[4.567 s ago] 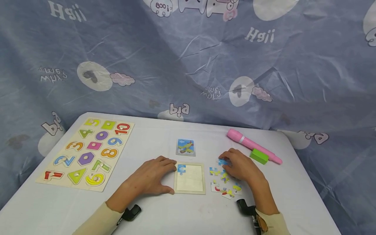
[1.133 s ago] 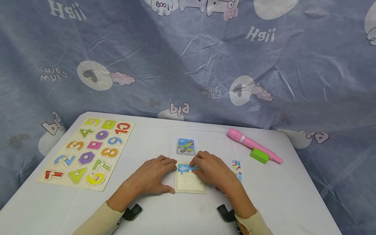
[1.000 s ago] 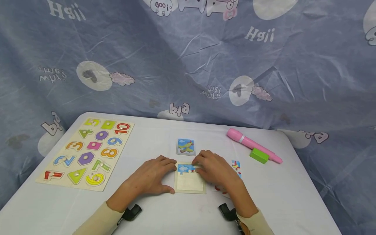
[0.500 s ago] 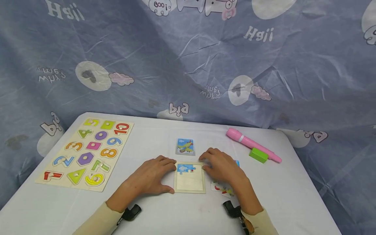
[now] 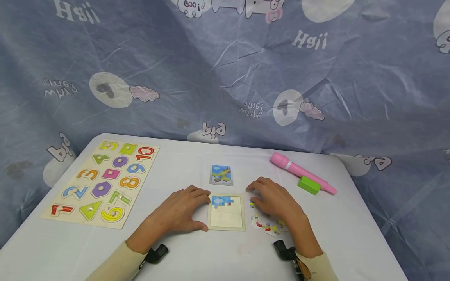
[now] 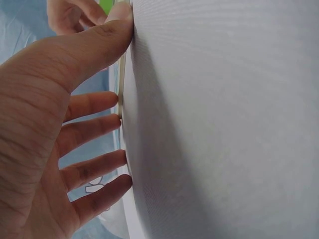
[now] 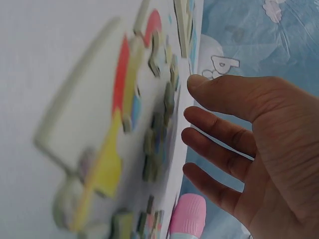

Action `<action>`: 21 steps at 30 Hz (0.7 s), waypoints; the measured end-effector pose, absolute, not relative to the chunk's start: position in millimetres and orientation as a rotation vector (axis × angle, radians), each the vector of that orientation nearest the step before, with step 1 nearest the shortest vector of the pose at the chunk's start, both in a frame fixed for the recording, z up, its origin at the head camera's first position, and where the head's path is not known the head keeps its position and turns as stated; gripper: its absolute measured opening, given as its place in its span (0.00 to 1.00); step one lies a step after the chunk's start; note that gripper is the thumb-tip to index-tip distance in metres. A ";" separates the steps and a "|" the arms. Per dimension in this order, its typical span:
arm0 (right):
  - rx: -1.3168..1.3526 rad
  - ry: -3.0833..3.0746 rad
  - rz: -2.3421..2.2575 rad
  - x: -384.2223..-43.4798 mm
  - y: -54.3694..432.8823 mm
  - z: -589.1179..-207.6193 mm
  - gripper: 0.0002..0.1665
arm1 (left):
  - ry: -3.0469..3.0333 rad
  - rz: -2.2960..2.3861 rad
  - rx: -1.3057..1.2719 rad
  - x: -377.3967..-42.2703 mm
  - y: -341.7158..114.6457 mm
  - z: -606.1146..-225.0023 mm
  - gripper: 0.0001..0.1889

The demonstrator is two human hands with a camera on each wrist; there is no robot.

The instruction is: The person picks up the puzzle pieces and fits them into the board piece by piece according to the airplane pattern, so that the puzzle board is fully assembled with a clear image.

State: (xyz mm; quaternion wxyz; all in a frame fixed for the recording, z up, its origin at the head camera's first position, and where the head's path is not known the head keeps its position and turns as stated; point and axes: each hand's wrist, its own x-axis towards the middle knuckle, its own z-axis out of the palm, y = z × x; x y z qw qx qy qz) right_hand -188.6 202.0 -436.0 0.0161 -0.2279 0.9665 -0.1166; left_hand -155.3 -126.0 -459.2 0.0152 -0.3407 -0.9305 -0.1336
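Observation:
My left hand [image 5: 181, 210] rests at the left edge of a small wooden puzzle tray [image 5: 226, 219]. Its thumb and fingers, spread apart in the left wrist view, touch that edge. Joined blue sky pieces [image 5: 222, 201] lie along the tray's upper left; one bears a red spot. To the right, my right hand [image 5: 275, 200] hovers over loose jigsaw pieces [image 5: 258, 222], partly hiding them. In the right wrist view its fingers [image 7: 214, 129] are loosely bent, holding nothing, above blurred pieces [image 7: 109, 169]. A small airplane picture [image 5: 221, 175] lies behind the tray.
A wooden number and shape board [image 5: 136, 192] lies at the table's left. At the back right are a pink wand-like object [image 5: 302, 170] and a green block [image 5: 309, 185] against it. A printed grey-blue cloth [image 5: 197, 78] hangs behind the white table.
From one blue corner piece, the tray's top row has grown to several joined pieces. My right hand let go there and moved right, back over the loose pieces. My left hand stayed put.

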 end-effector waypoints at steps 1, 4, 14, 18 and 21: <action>-0.701 3.005 -0.367 -188.9 204.0 -435.2 0.19 | -2.894 -0.415 -1.061 -155.3 -126.1 -459.3 0.39; -0.679 3.006 -0.389 -189.9 210.2 -433.1 0.19 | -2.894 -0.413 -1.065 -155.6 -126.5 -459.5 0.39; -0.600 3.005 -0.436 -192.7 231.6 -429.2 0.20 | -2.903 -0.418 -1.066 -156.5 -126.6 -459.5 0.40; -0.559 2.998 -0.465 -194.5 241.3 -429.9 0.20 | -2.896 -0.427 -1.072 -156.4 -127.0 -460.1 0.39; -0.543 2.995 -0.492 -195.8 249.2 -431.1 0.19 | -2.895 -0.433 -1.073 -156.3 -127.0 -459.6 0.39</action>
